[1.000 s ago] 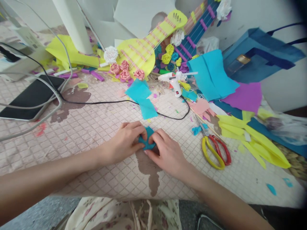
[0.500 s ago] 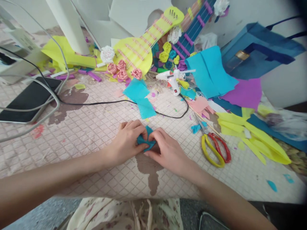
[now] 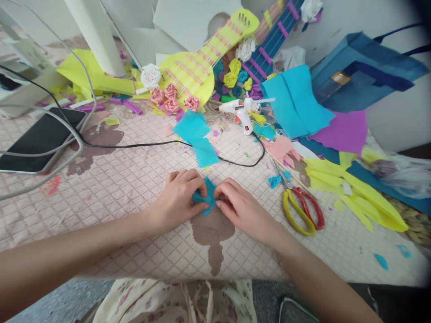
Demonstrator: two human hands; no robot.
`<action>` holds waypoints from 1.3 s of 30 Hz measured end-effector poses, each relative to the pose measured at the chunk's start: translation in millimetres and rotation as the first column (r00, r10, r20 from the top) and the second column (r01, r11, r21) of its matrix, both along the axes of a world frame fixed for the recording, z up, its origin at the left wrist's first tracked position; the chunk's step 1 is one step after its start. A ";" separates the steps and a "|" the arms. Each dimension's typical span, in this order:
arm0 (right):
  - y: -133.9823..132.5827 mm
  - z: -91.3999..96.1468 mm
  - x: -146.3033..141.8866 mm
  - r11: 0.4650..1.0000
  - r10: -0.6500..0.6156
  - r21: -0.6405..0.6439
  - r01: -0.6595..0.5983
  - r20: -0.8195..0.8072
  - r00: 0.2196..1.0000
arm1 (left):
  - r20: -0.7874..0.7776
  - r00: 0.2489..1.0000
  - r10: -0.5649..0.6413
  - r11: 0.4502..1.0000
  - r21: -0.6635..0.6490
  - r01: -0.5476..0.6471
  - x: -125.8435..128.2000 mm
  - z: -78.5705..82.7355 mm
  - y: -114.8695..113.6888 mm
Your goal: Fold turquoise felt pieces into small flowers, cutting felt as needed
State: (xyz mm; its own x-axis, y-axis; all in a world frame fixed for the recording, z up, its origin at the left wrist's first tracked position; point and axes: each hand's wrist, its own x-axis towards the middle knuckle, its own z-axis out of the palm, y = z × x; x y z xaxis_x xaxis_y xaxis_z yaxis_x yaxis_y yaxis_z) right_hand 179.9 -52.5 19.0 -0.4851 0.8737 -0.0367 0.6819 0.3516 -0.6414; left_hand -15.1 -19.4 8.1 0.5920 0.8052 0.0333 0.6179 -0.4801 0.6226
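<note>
Between my hands is a small piece of blue crepe paper (image 3: 209, 190), creased and standing in points, just above the patterned tablecloth (image 3: 141, 188). My left hand (image 3: 183, 193) pinches its left side between thumb and fingers. My right hand (image 3: 237, 202) pinches the right edge, thumb and forefinger together. Beyond them lie two loose blue paper squares (image 3: 205, 152), overlapping each other. Scissors (image 3: 301, 208) with one yellow and one red handle rest to the right of my right hand.
A white glue gun (image 3: 244, 116) lies further back, its black cord (image 3: 141, 144) running left. Behind stands a yellow paper guitar (image 3: 188, 76) with pink paper roses. A tablet (image 3: 40, 139) lies at left; yellow paper strips (image 3: 353, 193) and a blue bag (image 3: 363, 72) are at right.
My right hand has shifted slightly right, from the middle of the blue paper to its right edge. More of the paper shows. My left hand has barely moved.
</note>
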 end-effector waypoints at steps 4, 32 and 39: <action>-0.9 -4.7 -1.3 0.999 -0.028 0.023 0.028 0.010 1.000 | 0.088 0.996 -0.035 0.996 -0.075 0.042 -5.1 2.0 4.0; 21.1 -21.1 -3.0 0.967 -0.150 0.211 0.142 0.026 0.988 | 0.252 0.967 0.028 0.999 -0.038 -0.020 -16.2 -9.3 20.3; 33.0 -17.0 -11.0 0.973 -0.198 0.140 0.183 0.109 0.974 | 0.129 0.991 0.020 0.993 0.112 -0.035 -8.9 -13.3 24.1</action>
